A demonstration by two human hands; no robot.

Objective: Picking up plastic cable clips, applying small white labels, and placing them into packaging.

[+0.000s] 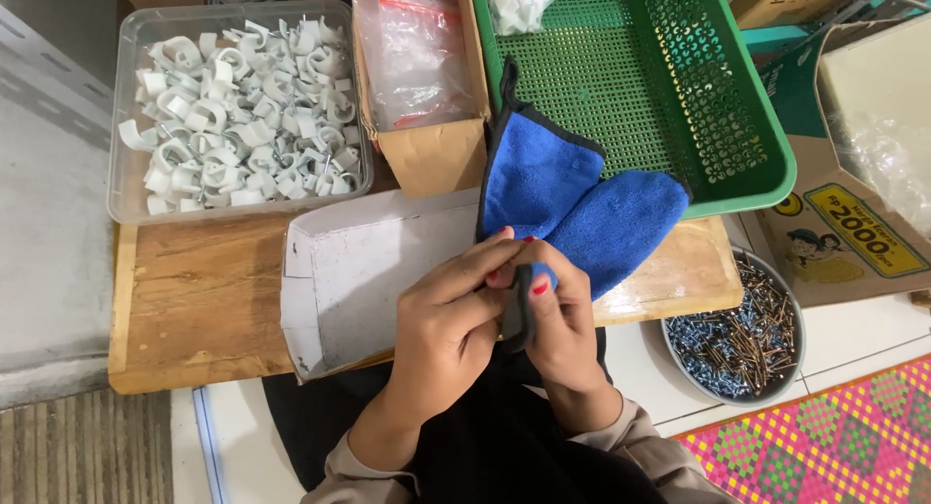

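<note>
Just above both hands, a blue cloth with dark edging lies over the wooden board and the rim of the green basket. It looks soft, light and limp, so I judge it is best pinched at the edge. The left hand and right hand are curled nearly closed, fingertips pinching its lower corner together. A bowl of nails sits right of the hands.
</note>
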